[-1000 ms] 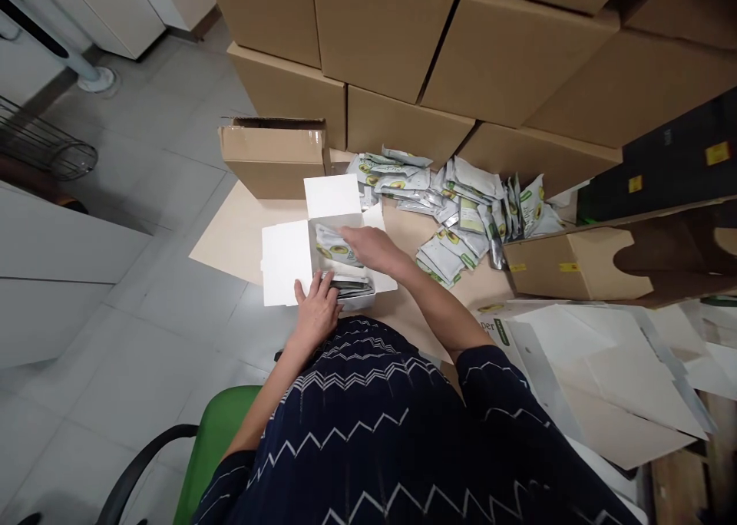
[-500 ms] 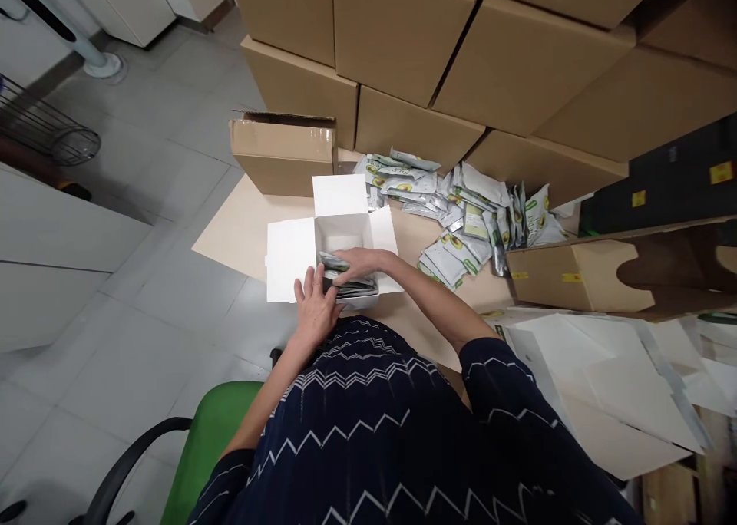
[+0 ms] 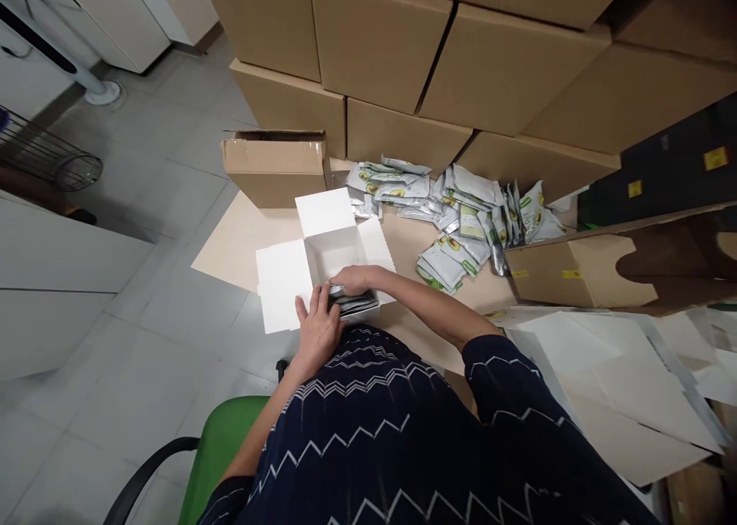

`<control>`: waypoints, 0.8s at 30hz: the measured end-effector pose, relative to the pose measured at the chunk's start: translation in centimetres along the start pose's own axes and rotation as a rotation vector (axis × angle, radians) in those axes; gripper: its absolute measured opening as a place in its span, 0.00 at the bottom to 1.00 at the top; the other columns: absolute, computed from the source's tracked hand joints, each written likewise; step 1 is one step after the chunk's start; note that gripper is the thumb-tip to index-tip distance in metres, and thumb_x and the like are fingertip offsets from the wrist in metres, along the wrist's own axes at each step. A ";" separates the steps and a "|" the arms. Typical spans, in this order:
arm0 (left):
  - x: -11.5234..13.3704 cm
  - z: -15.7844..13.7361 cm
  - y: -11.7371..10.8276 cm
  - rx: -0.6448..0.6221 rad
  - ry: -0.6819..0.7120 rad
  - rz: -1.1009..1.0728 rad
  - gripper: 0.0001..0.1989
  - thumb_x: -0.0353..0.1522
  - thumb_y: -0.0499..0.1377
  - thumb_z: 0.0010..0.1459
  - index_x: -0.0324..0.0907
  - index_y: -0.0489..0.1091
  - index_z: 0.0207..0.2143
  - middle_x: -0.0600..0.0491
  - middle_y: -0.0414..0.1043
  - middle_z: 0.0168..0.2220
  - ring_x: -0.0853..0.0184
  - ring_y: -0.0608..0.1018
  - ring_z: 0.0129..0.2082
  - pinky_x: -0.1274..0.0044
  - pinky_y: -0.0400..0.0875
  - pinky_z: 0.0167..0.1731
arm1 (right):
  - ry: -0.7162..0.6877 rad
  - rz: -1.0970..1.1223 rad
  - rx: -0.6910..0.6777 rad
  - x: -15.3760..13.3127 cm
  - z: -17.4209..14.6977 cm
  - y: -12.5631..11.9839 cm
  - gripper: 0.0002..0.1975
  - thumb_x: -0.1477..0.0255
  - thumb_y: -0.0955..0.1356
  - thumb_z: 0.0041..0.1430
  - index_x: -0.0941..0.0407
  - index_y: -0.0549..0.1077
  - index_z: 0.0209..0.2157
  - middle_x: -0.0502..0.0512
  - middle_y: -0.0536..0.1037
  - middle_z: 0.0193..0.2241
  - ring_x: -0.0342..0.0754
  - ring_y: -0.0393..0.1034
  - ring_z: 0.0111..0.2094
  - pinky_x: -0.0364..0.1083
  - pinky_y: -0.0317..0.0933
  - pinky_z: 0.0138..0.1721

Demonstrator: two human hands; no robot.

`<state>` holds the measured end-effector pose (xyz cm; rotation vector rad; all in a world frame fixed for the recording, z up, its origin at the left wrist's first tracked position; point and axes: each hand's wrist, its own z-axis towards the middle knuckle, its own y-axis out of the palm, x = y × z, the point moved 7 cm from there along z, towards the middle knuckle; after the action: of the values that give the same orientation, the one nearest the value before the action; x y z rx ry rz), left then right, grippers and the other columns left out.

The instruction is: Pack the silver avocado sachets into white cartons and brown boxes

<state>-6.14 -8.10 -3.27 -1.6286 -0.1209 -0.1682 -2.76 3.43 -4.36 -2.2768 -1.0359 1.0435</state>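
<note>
Fingers [image 3: 315, 300] of the left hand [image 3: 318, 333] are spread, their tips bent over the near left edge of the white box [image 3: 332, 254] and against the packs [image 3: 355, 303] inside it. The right hand [image 3: 355, 278] reaches into the box from its right side, fingers dipped and close together at the far face of the packs; whether they pinch one I cannot tell, since that hand hides most of its own tips.

The packs stand roughly on edge in a row at the near end of the box, dark edges upward. The box sits on the bench [image 3: 230, 241], flaps folded out on its left, right and far sides. Loose packs [image 3: 443, 260], some with an avocado print, lie in an uneven heap to the right of the box and beyond it. A brown carton [image 3: 273, 168] stands beyond the box and to its left.

Each pack looks light, thin and soft, with a glossy skin likely to slide against its neighbour; it should bend rather than break. A side or top edge seems the best hold. The box looks like light card, firm in the walls but weak in the flaps, so steadying it by a wall makes sense.
</note>
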 end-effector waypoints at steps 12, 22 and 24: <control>-0.1 1.3 0.4 -0.070 0.042 0.049 0.14 0.40 0.64 0.57 0.41 0.75 0.42 0.34 0.56 0.68 0.40 0.60 0.67 0.37 0.48 0.60 | -0.213 0.482 0.420 1.8 -4.4 -4.5 0.15 0.67 0.66 0.62 0.58 0.75 0.47 0.60 0.81 0.45 0.49 0.76 0.42 0.44 0.66 0.41; 0.0 1.2 0.1 -0.063 0.029 0.035 0.10 0.39 0.62 0.59 0.42 0.73 0.39 0.35 0.58 0.67 0.41 0.60 0.67 0.38 0.48 0.60 | 0.465 0.174 0.764 19.9 0.7 -10.2 0.18 0.72 0.62 0.64 0.62 0.72 0.53 0.65 0.74 0.54 0.54 0.67 0.54 0.48 0.60 0.54; 0.0 1.2 0.1 -0.068 0.017 0.037 0.09 0.38 0.61 0.60 0.43 0.73 0.39 0.37 0.58 0.67 0.42 0.60 0.67 0.38 0.48 0.61 | 0.413 0.082 0.666 20.0 3.8 -10.6 0.21 0.74 0.63 0.63 0.61 0.70 0.57 0.65 0.70 0.58 0.56 0.63 0.59 0.49 0.57 0.58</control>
<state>-6.05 -6.91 -3.41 -1.6956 -0.0729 -0.1588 -1.76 25.87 -9.20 -1.8646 -0.3512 0.7463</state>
